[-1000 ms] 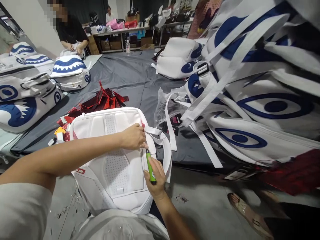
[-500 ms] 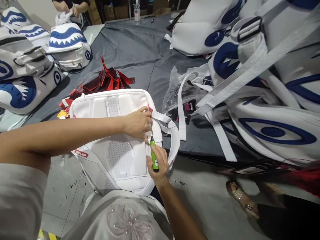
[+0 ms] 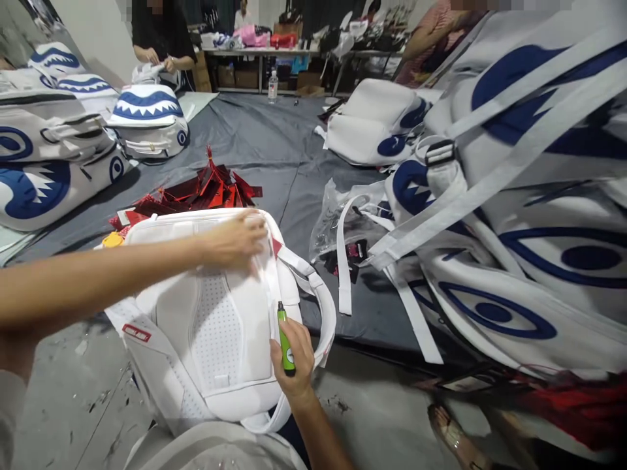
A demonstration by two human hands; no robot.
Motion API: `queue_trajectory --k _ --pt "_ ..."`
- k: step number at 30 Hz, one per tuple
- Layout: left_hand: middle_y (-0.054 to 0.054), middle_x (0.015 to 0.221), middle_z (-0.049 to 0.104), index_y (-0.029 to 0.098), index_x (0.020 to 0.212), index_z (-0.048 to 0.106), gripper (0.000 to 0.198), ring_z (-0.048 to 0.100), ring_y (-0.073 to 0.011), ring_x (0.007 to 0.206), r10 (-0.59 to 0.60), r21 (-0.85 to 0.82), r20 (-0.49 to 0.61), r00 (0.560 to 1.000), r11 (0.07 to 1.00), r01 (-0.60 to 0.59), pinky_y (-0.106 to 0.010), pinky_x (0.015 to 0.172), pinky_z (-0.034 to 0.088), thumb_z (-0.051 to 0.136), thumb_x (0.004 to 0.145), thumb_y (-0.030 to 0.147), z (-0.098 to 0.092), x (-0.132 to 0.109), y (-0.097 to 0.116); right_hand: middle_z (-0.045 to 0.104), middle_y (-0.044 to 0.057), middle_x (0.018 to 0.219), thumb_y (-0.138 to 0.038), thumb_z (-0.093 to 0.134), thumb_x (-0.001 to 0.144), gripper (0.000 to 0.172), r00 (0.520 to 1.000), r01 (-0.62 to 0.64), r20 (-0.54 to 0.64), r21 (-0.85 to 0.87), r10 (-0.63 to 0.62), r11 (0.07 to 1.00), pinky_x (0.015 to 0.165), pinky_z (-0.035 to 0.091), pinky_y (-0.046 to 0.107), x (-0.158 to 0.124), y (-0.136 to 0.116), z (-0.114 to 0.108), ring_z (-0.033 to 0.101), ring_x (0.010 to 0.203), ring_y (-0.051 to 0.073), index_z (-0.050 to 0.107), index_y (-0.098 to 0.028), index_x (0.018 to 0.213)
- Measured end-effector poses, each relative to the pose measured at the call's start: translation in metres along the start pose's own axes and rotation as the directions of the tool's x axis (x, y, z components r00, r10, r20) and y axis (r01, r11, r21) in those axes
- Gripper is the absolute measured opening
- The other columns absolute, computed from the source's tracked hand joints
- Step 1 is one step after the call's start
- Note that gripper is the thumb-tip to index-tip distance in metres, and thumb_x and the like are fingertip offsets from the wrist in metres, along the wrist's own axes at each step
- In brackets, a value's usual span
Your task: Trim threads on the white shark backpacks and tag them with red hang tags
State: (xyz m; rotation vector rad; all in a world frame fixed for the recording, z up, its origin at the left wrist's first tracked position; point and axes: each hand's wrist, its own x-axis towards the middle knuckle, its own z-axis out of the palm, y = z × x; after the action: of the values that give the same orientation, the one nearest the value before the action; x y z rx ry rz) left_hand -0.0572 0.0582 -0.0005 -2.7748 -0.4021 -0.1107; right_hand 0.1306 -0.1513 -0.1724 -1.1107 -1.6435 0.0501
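A white backpack (image 3: pixel 255 326) leans back-side up at the table's edge in front of me, its dotted mesh panel and one padded strap (image 3: pixel 327 310) showing. My right hand (image 3: pixel 300 359) is closed round a green pen-shaped tool (image 3: pixel 287 346) with a black tip pointing up, beside the bag's right seam. I cannot make out exactly what kind of tool it is. Over the bag's upper back panel is my left hand (image 3: pixel 238 241), blurred by motion. Whether its fingers touch the fabric or hold anything is unclear.
Red tags (image 3: pixel 206 186) lie bunched behind the bag. White-and-blue backpacks are piled at left (image 3: pixel 39 183) and right (image 3: pixel 490 313), with loose straps hanging over the edge. A clear plastic bag (image 3: pixel 323 228) and a bottle (image 3: pixel 273 87) rest on the dark tablecloth (image 3: pixel 255 137). Other people stand beyond.
My left hand has lifted off the right seam and moved up and left across the bag. The right hand still holds the green tool. My view has tilted up.
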Motion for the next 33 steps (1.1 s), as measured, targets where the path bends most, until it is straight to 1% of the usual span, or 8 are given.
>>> queue_trajectory --k 4,7,9,12,15,19,26,33 --pt "-0.007 0.079 0.069 0.016 0.083 0.069 0.044 0.057 -0.0201 0.073 -0.063 -0.148 0.181 0.981 0.985 0.091 -0.036 0.076 0.038 0.067 0.081 0.060 0.011 0.004 0.044 0.070 0.006 0.095 -0.015 0.068 0.085 0.031 0.974 -0.185 -0.125 0.050 0.190 0.981 0.077 0.058 0.035 0.009 -0.009 -0.001 0.068 0.087 0.020 0.062 -0.022 0.114" --pt "-0.007 0.079 0.070 0.016 0.080 0.068 0.041 0.059 -0.0220 0.079 -0.101 -0.187 0.209 0.973 0.972 0.141 -0.041 0.086 0.040 0.071 0.079 0.057 0.014 0.002 0.056 0.068 0.002 0.082 -0.023 0.070 0.085 0.020 0.873 -0.425 -0.201 0.131 0.444 0.895 0.064 0.056 0.029 0.016 -0.014 -0.007 0.066 0.069 0.016 0.062 -0.021 0.103" --pt "-0.006 0.080 0.069 0.017 0.082 0.068 0.032 0.059 -0.0237 0.087 -0.150 -0.178 0.148 0.977 0.968 0.176 -0.047 0.100 0.038 0.074 0.079 0.048 0.016 -0.005 0.064 0.068 0.002 0.079 -0.029 0.064 0.090 0.020 0.803 -0.547 -0.118 0.241 0.584 0.802 0.066 0.056 0.030 0.025 -0.016 -0.012 0.067 0.068 0.016 0.062 -0.019 0.108" --pt "-0.004 0.087 0.068 0.019 0.084 0.067 0.017 0.058 -0.0253 0.102 -0.232 -0.126 -0.058 0.971 0.966 0.223 -0.053 0.112 0.034 0.072 0.083 0.035 0.025 -0.021 0.083 0.070 0.002 0.077 -0.035 0.059 0.094 0.027 0.745 -0.628 0.036 0.375 0.666 0.682 0.070 0.058 0.033 0.042 -0.020 -0.017 0.069 0.072 0.017 0.062 -0.018 0.115" --pt "-0.002 0.089 0.067 0.021 0.085 0.063 0.008 0.057 -0.0223 0.107 -0.227 -0.112 -0.270 0.936 0.973 0.203 -0.050 0.113 0.038 0.063 0.090 0.027 0.036 -0.037 0.100 0.065 0.000 0.068 -0.038 0.062 0.092 0.022 0.720 -0.646 0.051 0.413 0.692 0.642 0.057 0.053 0.027 0.054 -0.020 -0.012 0.063 0.059 0.013 0.065 -0.018 0.099" --pt "0.000 0.084 0.065 0.021 0.082 0.059 0.010 0.058 -0.0195 0.106 -0.226 -0.106 -0.377 0.898 0.974 0.200 -0.047 0.113 0.039 0.061 0.092 0.022 0.044 -0.043 0.107 0.063 0.000 0.068 -0.038 0.060 0.093 0.022 0.757 -0.616 -0.003 0.330 0.653 0.715 0.056 0.051 0.027 0.060 -0.020 0.003 0.059 0.058 0.012 0.063 -0.017 0.084" --pt "0.002 0.079 0.060 0.021 0.080 0.057 0.013 0.058 -0.0166 0.104 -0.238 -0.094 -0.408 0.882 0.971 0.218 -0.043 0.112 0.042 0.059 0.093 0.023 0.049 -0.041 0.104 0.064 0.001 0.071 -0.031 0.059 0.093 0.017 0.845 -0.516 -0.031 0.215 0.534 0.829 0.050 0.047 0.025 0.076 -0.023 0.019 0.055 0.054 0.011 0.064 -0.018 0.084" --pt "0.003 0.079 0.058 0.022 0.081 0.056 0.016 0.056 -0.0155 0.103 -0.249 -0.107 -0.386 0.888 0.969 0.225 -0.042 0.116 0.039 0.054 0.096 0.023 0.055 -0.041 0.102 0.062 0.000 0.068 -0.029 0.057 0.093 0.016 0.861 -0.504 -0.001 0.125 0.508 0.854 0.048 0.046 0.024 0.081 -0.023 0.022 0.054 0.052 0.010 0.062 -0.018 0.082"
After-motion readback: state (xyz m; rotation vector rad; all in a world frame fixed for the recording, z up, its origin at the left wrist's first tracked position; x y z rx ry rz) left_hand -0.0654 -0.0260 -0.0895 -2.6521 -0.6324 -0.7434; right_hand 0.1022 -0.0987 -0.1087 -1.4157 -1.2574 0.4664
